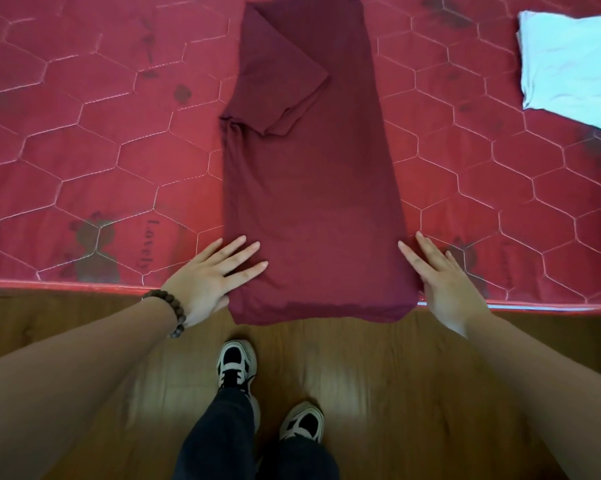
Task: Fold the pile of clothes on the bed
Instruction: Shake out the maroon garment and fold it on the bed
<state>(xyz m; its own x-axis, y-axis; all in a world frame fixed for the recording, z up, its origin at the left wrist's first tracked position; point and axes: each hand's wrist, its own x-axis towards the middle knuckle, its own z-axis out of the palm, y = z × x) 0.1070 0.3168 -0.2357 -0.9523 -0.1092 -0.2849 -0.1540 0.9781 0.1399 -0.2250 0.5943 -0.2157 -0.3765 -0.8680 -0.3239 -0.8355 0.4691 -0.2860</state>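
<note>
A maroon T-shirt (312,174) lies lengthwise on the red quilted bed (101,150), its sides folded in to a long strip and a sleeve folded across its upper left. Its hem hangs slightly over the bed's near edge. My left hand (212,282), with a bead bracelet at the wrist, rests flat with spread fingers on the shirt's lower left corner. My right hand (444,282) lies flat against the shirt's lower right edge. Neither hand grips the cloth.
A folded pale blue garment (572,67) lies on the bed at the far right. The bed's near edge (67,284) runs across the view above a wooden floor (378,375), where my two sneakered feet stand.
</note>
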